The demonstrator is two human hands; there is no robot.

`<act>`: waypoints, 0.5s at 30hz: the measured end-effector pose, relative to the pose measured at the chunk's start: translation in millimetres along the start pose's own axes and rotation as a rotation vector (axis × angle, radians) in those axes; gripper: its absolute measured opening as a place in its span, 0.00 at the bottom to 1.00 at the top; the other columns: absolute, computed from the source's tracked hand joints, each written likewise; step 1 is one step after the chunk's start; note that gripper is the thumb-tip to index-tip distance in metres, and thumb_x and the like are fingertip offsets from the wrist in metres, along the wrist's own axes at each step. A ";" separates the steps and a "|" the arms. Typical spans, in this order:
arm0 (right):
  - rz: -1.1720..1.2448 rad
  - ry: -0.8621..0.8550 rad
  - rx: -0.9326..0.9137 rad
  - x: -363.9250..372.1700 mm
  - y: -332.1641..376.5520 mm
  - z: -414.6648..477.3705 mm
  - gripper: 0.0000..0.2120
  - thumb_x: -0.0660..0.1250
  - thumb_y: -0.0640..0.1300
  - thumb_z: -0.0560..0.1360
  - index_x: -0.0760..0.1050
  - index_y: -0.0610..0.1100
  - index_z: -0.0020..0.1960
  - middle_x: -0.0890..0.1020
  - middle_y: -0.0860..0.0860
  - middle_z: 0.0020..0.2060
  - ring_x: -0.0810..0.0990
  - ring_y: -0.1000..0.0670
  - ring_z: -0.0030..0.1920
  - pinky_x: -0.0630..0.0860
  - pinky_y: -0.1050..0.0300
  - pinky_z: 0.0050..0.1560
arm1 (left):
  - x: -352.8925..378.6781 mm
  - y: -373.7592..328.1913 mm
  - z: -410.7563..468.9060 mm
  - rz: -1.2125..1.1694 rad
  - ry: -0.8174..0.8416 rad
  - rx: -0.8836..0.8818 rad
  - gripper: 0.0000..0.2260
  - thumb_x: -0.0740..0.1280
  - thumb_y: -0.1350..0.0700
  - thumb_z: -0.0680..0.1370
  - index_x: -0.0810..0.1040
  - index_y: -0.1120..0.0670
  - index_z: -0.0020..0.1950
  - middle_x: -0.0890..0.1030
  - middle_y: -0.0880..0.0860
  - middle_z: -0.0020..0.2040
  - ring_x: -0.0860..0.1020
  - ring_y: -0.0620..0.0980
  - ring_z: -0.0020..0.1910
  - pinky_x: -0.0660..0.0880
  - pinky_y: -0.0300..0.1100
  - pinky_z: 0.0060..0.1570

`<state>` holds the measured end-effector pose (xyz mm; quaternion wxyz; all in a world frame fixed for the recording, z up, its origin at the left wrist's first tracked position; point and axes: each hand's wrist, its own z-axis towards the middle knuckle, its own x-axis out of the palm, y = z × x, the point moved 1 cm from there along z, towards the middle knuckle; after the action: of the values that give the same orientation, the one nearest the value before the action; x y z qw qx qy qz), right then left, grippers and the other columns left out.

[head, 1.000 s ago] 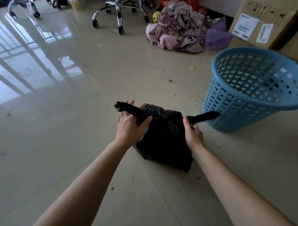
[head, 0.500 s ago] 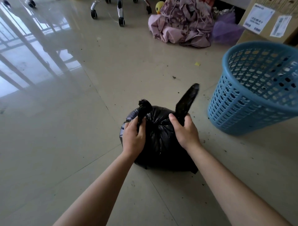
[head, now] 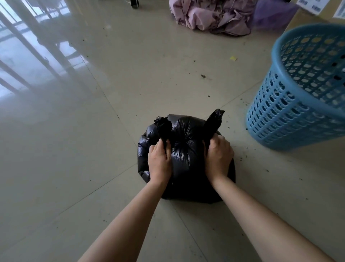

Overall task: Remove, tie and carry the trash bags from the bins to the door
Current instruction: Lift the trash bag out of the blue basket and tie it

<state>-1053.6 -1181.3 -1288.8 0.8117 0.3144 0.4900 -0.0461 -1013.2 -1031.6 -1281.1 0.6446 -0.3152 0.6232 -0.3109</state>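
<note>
A full black trash bag [head: 183, 149] sits on the tiled floor in the middle of the view. Its top is gathered into two twisted tails that stick up. My left hand [head: 159, 161] is closed around the left tail, low against the bag. My right hand [head: 218, 157] grips the base of the right tail, which points up and to the right. A blue perforated plastic bin [head: 298, 104] stands on the floor to the right of the bag, and no bag shows inside it.
A heap of pink and purple cloth [head: 214, 16] lies on the floor at the back. A cardboard box [head: 317, 11] stands behind the bin. A chair castor [head: 134, 2] shows at the top edge. Small crumbs of dirt dot the tiles around the bag.
Both tails were stretched out sideways a second ago. My hands have brought them upright and pressed down closer to the bag's top. The camera has moved nearer.
</note>
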 end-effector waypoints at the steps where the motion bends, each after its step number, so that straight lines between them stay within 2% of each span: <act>1: -0.004 0.014 0.006 1.2 -1.1 -2.6 0.15 0.55 0.44 0.76 0.75 0.39 0.55 0.82 0.39 0.45 0.82 0.36 0.46 0.77 0.39 0.47 | 0.9 -0.6 -1.4 0.000 0.004 0.006 0.11 0.60 0.56 0.84 0.74 0.61 0.46 0.65 0.41 0.34 0.71 0.57 0.43 0.68 0.49 0.45; 4: -0.024 0.050 0.001 5.3 -5.5 -6.2 0.15 0.54 0.40 0.74 0.68 0.44 0.59 0.82 0.41 0.47 0.82 0.37 0.46 0.78 0.39 0.48 | 4.4 0.2 -5.2 0.015 0.041 0.006 0.11 0.59 0.54 0.84 0.74 0.60 0.47 0.67 0.42 0.34 0.70 0.55 0.44 0.68 0.49 0.44; 6: -0.028 0.088 -0.010 6.5 -8.2 -6.7 0.17 0.53 0.41 0.73 0.70 0.44 0.60 0.82 0.41 0.48 0.82 0.37 0.47 0.78 0.39 0.48 | 5.5 2.7 -7.5 0.035 0.074 -0.001 0.11 0.59 0.54 0.84 0.73 0.58 0.46 0.68 0.42 0.34 0.69 0.53 0.44 0.65 0.47 0.43; 8: -0.012 0.165 0.011 1.2 -5.6 -7.4 0.22 0.50 0.46 0.74 0.75 0.41 0.61 0.82 0.40 0.51 0.82 0.36 0.51 0.76 0.38 0.51 | 4.9 3.7 -9.4 0.050 0.106 -0.026 0.10 0.58 0.53 0.84 0.71 0.56 0.45 0.68 0.42 0.34 0.68 0.53 0.44 0.65 0.47 0.43; 11: 0.134 0.408 0.139 -12.4 -2.5 -0.6 0.35 0.41 0.57 0.72 0.76 0.42 0.63 0.79 0.41 0.60 0.77 0.39 0.59 0.72 0.44 0.60 | 3.3 5.8 -11.4 0.022 0.173 -0.104 0.11 0.57 0.51 0.84 0.69 0.55 0.44 0.71 0.48 0.35 0.70 0.55 0.47 0.65 0.47 0.43; 13: 0.271 0.455 0.221 -16.5 -6.7 4.1 0.27 0.49 0.60 0.76 0.77 0.46 0.62 0.80 0.44 0.59 0.78 0.41 0.59 0.73 0.46 0.60 | -1.9 5.6 -11.5 -0.041 0.201 -0.121 0.13 0.57 0.50 0.84 0.68 0.54 0.42 0.75 0.53 0.38 0.72 0.58 0.47 0.66 0.48 0.43; 15: 0.516 0.480 0.381 -27.9 -3.1 14.5 0.18 0.62 0.59 0.78 0.80 0.49 0.59 0.83 0.49 0.55 0.81 0.45 0.57 0.75 0.46 0.61 | -10.4 1.2 -9.3 -0.128 0.161 -0.117 0.14 0.57 0.48 0.84 0.73 0.56 0.45 0.79 0.53 0.42 0.76 0.57 0.48 0.72 0.52 0.48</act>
<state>-1058.1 -1198.3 -1262.6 0.5861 0.5739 0.5535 0.1442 -1022.9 -1022.8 -1276.0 0.5518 -0.3655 0.6687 -0.3387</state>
